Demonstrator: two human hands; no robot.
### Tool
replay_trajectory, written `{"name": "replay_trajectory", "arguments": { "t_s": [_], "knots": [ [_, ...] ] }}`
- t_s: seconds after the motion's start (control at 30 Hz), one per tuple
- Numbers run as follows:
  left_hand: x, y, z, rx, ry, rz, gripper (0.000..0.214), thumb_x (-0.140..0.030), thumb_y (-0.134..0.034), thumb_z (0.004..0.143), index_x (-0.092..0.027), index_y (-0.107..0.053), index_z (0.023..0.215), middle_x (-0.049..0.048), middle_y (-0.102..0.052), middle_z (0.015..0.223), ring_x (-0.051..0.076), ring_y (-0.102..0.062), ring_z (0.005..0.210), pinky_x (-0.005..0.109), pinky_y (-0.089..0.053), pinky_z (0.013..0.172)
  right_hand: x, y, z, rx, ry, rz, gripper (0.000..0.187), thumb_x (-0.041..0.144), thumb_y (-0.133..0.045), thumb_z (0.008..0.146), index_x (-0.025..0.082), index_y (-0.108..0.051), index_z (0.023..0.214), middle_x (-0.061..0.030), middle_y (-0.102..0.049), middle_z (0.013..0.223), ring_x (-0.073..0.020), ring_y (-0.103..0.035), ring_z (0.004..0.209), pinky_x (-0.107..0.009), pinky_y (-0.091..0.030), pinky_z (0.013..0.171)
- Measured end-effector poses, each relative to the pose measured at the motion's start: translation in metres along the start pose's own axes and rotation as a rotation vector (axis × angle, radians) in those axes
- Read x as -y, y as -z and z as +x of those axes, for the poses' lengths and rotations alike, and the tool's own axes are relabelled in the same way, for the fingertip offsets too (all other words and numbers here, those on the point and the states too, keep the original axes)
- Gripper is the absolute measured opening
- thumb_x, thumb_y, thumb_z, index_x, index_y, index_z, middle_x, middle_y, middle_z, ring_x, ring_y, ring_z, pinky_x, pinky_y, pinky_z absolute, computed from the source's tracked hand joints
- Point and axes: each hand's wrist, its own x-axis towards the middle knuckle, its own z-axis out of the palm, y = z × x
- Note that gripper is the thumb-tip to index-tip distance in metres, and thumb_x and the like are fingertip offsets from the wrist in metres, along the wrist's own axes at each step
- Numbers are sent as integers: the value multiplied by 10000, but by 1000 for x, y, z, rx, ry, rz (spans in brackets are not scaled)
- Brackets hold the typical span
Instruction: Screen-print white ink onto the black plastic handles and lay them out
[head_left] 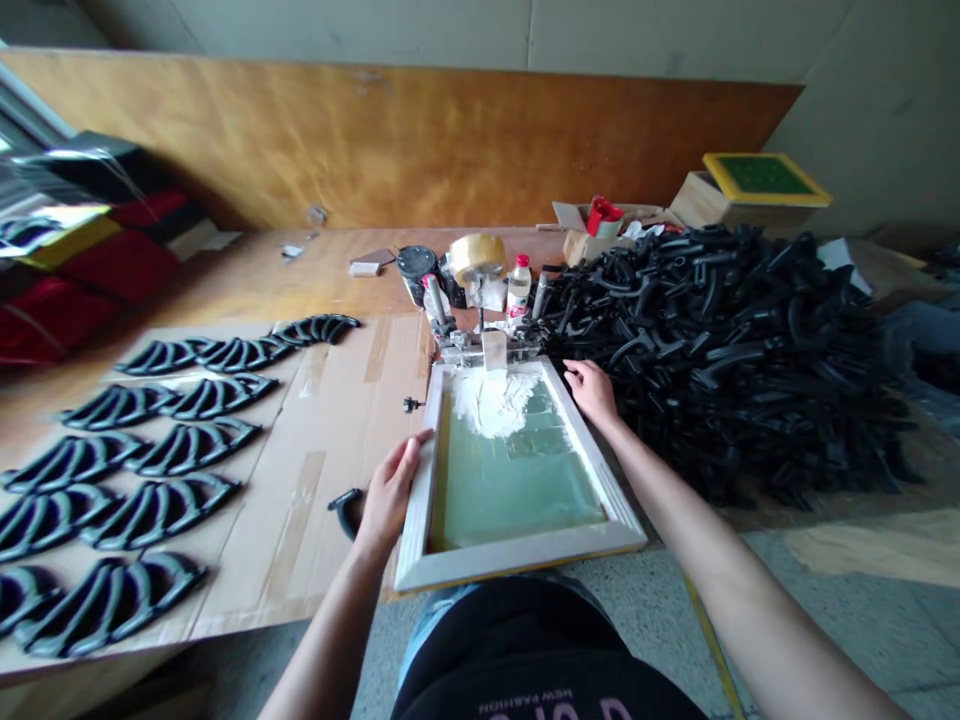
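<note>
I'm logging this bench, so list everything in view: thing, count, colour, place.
screen frame: one, pale wood with green mesh, bench edge, centre
white paste: one heap, far end of the mesh
hinge clamp: one, metal, behind the frame
curved plastic parts: many, black, rows on cardboard, left
loose plastic parts: big pile, black, right
tape roll: one, tan, behind the clamp
bottle: one, white with red cap, beside the tape
second frame: one, yellow and green, far right on a box
left hand: fingers on the frame's left rail
right hand: fingers at the frame's far right corner
</note>
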Motion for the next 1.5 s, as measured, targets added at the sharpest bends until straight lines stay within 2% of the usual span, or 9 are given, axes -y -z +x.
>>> {"name": "replay_trajectory", "arguments": {
  "t_s": [0.17,0.33,0.6,0.93,1.03,1.17,1.33,1.43,1.5],
  "knots": [
    [54,-14,1,-29,149,39,773,-607,-628,762,-229,-489,1421,11,-675,762,142,-559,568,236,-418,526,58,-21,46,-20,340,-27,588,160,-690,809,167,-492,1363,-136,-488,1382,-273,-449,1241,-421,-392,1055],
    [78,-16,11,-20,112,124,653,-572,-575,820,-234,-532,1377,47,-707,892,184,-644,745,271,-487,666,91,-49,39,266,408,-194,110,101,-568,867,144,-631,947,-93,-647,937,-226,-538,957,-335,-446,861],
    [79,-16,9,-24,111,133,632,-589,-555,831,-239,-548,1356,53,-720,925,214,-669,823,295,-498,716,80,-8,-4,536,820,-66,102,90,-583,819,179,-626,796,-49,-637,822,-200,-559,853,-286,-423,747],
    [66,-10,7,28,155,96,716,-630,-557,809,-236,-490,1404,64,-730,928,189,-653,728,250,-460,576,73,-26,-17,311,785,38,145,82,-587,839,174,-678,907,-61,-669,882,-211,-581,912,-305,-463,791],
    [53,-8,3,28,172,86,758,-642,-577,789,-222,-483,1413,56,-723,877,173,-628,652,241,-428,532,82,-21,8,302,659,17,147,196,-663,851,201,-689,995,-39,-690,897,-200,-610,883,-286,-468,765],
    [23,-2,-5,20,139,-32,810,-679,-616,746,-213,-502,1398,34,-712,848,158,-606,633,234,-414,534,90,-8,63,187,404,-113,569,306,-723,827,298,-532,1363,-38,-710,1042,-212,-636,929,-293,-471,778],
    [-20,-1,9,-111,-49,-241,600,-691,-558,794,-174,-700,1064,60,-705,1007,175,-629,798,258,-487,664,36,20,82,17,9,-104,338,311,-560,920,266,-615,1251,-30,-731,908,-210,-660,825,-300,-468,753],
    [-48,-9,33,-152,-174,-443,599,-700,-514,809,-188,-671,1078,62,-701,1006,190,-650,878,288,-525,739,1,14,51,73,-183,-31,216,259,-524,915,213,-683,1054,-44,-716,824,-211,-653,777,-310,-475,736],
    [-64,-14,45,-116,-217,-508,606,-680,-497,819,-178,-638,1130,74,-700,977,203,-663,902,295,-540,727,-5,-5,23,187,-112,41,210,287,-578,895,210,-672,1066,-46,-713,867,-202,-646,807,-318,-485,762]
  ]
}}
